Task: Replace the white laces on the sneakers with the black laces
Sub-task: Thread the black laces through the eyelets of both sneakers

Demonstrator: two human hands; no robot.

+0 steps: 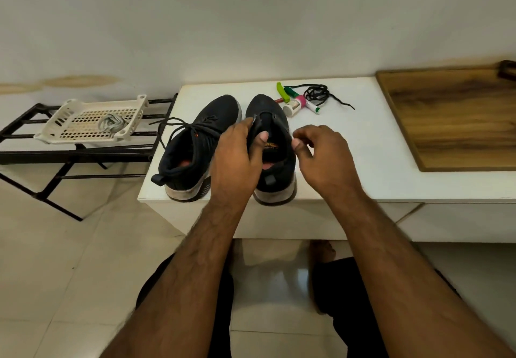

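The right-hand sneaker, a dark knit shoe with a pale rubber sole, sits unlaced on the white bench, heel toward the person. The left hand grips its tongue, the thumb curled inside the opening and the fingers wrapped over the front of the tongue, pulling it up. The right hand hovers just beside the same sneaker's outer collar, its thumb and forefinger drawn close together; whether they pinch anything I cannot tell.

Just left of this sneaker stands its mate, same dark mesh and worn grey sole, already threaded with a black lace whose loose loops spill off toward the bench's left edge.

Beyond the unlaced sneaker's toe lies the second black lace, a thin cord coiled loosely with one end trailing right. Between that coil and the toe sit a small white bottle on its side, a green-and-white tube and a bright green plastic piece.

Far left of the sneakers, a cream perforated plastic tray rests on a black metal rack, holding a bundle of white laces. To the right, a wooden board lies flat on the bench.
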